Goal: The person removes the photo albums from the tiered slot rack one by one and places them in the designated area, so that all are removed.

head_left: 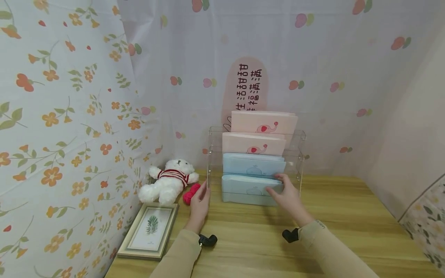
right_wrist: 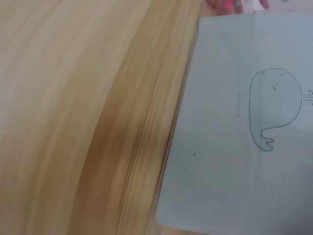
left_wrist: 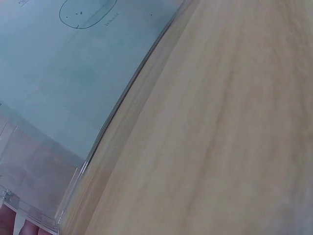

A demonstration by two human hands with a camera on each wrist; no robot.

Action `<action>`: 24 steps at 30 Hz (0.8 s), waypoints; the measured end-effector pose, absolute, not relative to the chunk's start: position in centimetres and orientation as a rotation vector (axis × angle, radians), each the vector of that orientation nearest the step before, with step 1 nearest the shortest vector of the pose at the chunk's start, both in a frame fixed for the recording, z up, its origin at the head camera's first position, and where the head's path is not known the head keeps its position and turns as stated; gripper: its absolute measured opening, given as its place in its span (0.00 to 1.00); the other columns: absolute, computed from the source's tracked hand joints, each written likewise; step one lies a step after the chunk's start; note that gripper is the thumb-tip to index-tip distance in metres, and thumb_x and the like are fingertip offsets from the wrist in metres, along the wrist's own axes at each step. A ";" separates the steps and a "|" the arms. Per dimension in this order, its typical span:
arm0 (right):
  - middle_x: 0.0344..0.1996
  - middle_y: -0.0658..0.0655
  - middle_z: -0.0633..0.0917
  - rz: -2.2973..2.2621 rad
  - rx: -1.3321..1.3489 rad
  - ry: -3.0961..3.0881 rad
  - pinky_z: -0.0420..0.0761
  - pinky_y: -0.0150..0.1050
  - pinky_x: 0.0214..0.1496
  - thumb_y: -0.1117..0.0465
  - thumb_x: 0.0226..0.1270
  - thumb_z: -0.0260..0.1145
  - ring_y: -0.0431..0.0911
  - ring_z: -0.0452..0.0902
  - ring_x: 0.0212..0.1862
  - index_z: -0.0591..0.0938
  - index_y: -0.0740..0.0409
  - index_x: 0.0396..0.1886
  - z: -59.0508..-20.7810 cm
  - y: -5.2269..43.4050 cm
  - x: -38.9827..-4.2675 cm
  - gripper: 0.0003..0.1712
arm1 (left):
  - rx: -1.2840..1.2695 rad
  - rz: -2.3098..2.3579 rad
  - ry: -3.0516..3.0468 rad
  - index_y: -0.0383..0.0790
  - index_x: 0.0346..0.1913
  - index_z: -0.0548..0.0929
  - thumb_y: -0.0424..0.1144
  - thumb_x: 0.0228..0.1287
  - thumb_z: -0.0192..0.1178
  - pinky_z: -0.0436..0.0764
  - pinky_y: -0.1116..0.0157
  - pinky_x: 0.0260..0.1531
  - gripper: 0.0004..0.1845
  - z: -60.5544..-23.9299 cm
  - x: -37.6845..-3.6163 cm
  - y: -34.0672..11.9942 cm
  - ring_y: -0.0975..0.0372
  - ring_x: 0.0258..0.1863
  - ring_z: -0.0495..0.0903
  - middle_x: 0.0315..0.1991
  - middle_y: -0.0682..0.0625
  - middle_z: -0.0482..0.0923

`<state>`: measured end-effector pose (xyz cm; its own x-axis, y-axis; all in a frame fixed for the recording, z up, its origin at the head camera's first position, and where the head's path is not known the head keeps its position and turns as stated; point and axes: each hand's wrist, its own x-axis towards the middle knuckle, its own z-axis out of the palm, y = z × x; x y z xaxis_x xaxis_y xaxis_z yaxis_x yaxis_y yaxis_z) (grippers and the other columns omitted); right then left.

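Front blue folder (head_left: 252,189), whale print, sits in the lowest tier of the clear acrylic rack (head_left: 301,154), centre of the bench (head_left: 347,216). Right hand (head_left: 286,197) is on its right end at about 3 o'clock of the folder: fingers laid over the top edge and front face, slightly curled, touching it; a firm grip can't be confirmed. Right wrist view shows the same blue face with the whale outline (right_wrist: 274,110) against wood grain, blurred.

Left hand (head_left: 199,202) sits at 9 o'clock of the folder, fingers straight and together, pressed flat against the rack's left side panel. Left wrist view shows the clear panel edge (left_wrist: 98,147) with fingertips (left_wrist: 19,226) at the bottom corner.

Behind the front folder, stepping up toward 12 o'clock: second blue folder (head_left: 253,164), then two pink elephant folders (head_left: 253,143) (head_left: 264,122).

At 9 o'clock of the rack: red object (head_left: 191,193) just beside the left hand, then a white teddy bear (head_left: 168,181) in a striped top. Framed leaf print (head_left: 149,231) lies flat at 7 o'clock. Floral cloth (head_left: 62,116) hangs along the left, a pink sign (head_left: 247,85) behind the rack.
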<state>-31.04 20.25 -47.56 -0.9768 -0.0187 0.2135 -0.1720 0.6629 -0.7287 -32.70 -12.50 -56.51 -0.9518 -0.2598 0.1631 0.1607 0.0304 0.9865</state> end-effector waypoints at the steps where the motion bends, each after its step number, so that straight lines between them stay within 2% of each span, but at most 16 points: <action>1: 0.71 0.69 0.73 1.221 0.162 -2.678 0.68 0.69 0.71 0.47 0.68 0.71 0.67 0.67 0.73 0.67 0.50 0.71 -47.5 20.1 -31.1 0.37 | 0.098 -1.995 -2.015 0.60 0.68 0.79 0.46 0.74 0.61 0.74 0.50 0.71 0.22 -56.5 -32.7 -12.5 0.53 0.70 0.74 0.69 0.52 0.78; 4: 0.71 0.65 0.74 1.260 0.177 -2.628 0.63 0.69 0.74 0.52 0.67 0.73 0.65 0.64 0.75 0.71 0.49 0.69 -47.6 19.8 -31.4 0.34 | 0.091 -2.000 -2.015 0.58 0.69 0.79 0.45 0.74 0.61 0.74 0.50 0.71 0.22 -56.6 -32.8 -12.4 0.53 0.69 0.75 0.69 0.51 0.78; 10: 0.67 0.61 0.78 1.277 0.156 -2.568 0.64 0.65 0.75 0.57 0.65 0.75 0.62 0.67 0.73 0.79 0.50 0.61 -48.1 19.5 -31.6 0.25 | 0.098 -1.972 -2.025 0.58 0.68 0.79 0.45 0.75 0.61 0.76 0.52 0.69 0.22 -56.6 -32.7 -12.5 0.54 0.68 0.77 0.68 0.51 0.79; 24: 0.59 0.63 0.80 1.328 -0.028 -2.520 0.71 0.61 0.71 0.61 0.68 0.71 0.60 0.72 0.67 0.80 0.56 0.50 -48.4 17.8 -32.1 0.13 | 0.124 -1.962 -2.047 0.66 0.68 0.78 0.50 0.74 0.61 0.77 0.51 0.69 0.22 -57.2 -33.1 -12.6 0.54 0.68 0.75 0.68 0.52 0.79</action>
<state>-32.06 17.78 -48.43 -0.9572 0.1518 0.2466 -0.1176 0.5744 -0.8101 -33.06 -12.61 -57.22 -0.9506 -0.2681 0.1563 0.1448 0.0622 0.9875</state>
